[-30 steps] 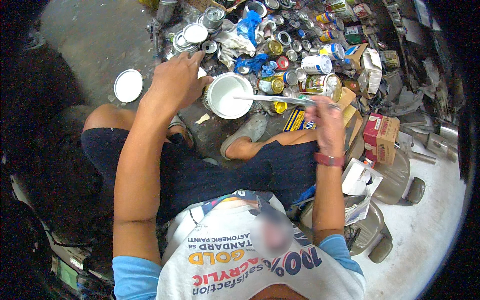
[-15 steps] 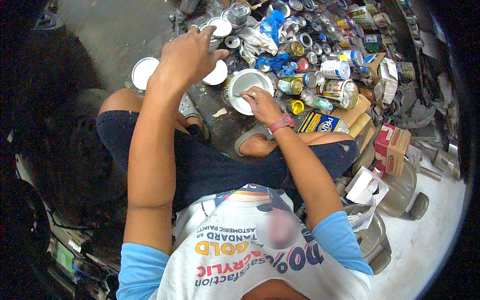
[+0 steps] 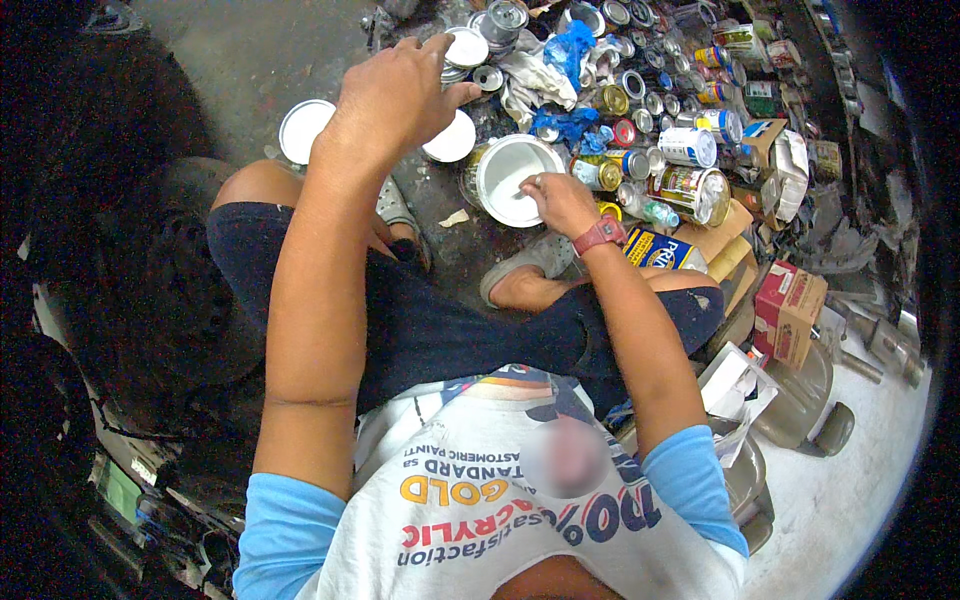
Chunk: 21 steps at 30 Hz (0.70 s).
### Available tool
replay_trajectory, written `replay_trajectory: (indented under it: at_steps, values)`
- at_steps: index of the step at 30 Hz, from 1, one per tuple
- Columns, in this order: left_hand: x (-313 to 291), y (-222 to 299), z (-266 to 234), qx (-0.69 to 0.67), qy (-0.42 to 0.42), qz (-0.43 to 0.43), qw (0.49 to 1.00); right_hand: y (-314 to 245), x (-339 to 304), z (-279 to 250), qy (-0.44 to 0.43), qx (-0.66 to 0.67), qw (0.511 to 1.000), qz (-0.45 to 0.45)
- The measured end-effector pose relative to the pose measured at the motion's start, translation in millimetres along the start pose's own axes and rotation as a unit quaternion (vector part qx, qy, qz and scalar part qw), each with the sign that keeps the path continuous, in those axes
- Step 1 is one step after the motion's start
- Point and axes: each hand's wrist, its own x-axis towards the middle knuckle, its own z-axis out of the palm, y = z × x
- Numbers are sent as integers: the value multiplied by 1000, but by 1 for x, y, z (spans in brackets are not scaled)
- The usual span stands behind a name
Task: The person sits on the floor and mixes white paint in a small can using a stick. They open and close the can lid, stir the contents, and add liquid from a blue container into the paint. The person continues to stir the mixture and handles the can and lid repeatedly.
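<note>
My left hand (image 3: 400,97) reaches over the floor with thumb and forefinger spread. Its forefinger tip lies at the edge of a white-topped round can (image 3: 467,47), which stands among other cans; any contact is unclear. A large can with white inside (image 3: 508,165) stands between my feet and the crowd of cans. At its near right rim, my right hand (image 3: 562,203) has its fingers pinched together over the opening. Whatever they hold, if anything, is too small to make out. A white round lid (image 3: 450,137) lies below my left hand, another white lid (image 3: 305,130) further left.
Many cans and jars crowd the far right, with a blue cloth (image 3: 570,52) and a white rag (image 3: 530,82) among them. A yellow and blue box (image 3: 660,250) sits by my right knee. A red and tan carton (image 3: 787,312) is further right.
The view has shifted, so the scene sits a little further right. My right hand's fingers have moved slightly toward the rim of the large can. My left hand stays by the white-topped can.
</note>
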Motion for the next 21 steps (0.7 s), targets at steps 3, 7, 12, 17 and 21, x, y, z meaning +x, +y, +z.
replay_trajectory:
  at_steps: [3, 7, 12, 17, 21]
  values:
    - [0, 2, 1, -13, 10, 10, 1000, 8, 5, -4, 83, -45, 995, -11]
    - [0, 3, 2, -8, 10, 16, 1000, 11, 1, -1, 164, -20, 984, -67]
    - [-2, 4, 1, -1, 2, 8, 1000, -2, -16, 11, 53, -56, 994, 75]
    - [0, 6, 4, -10, 1, 19, 1000, -17, -9, 22, 123, 152, 977, 83]
    - [0, 6, 6, 0, 1, 19, 1000, -13, -3, 19, 223, 61, 971, 53]
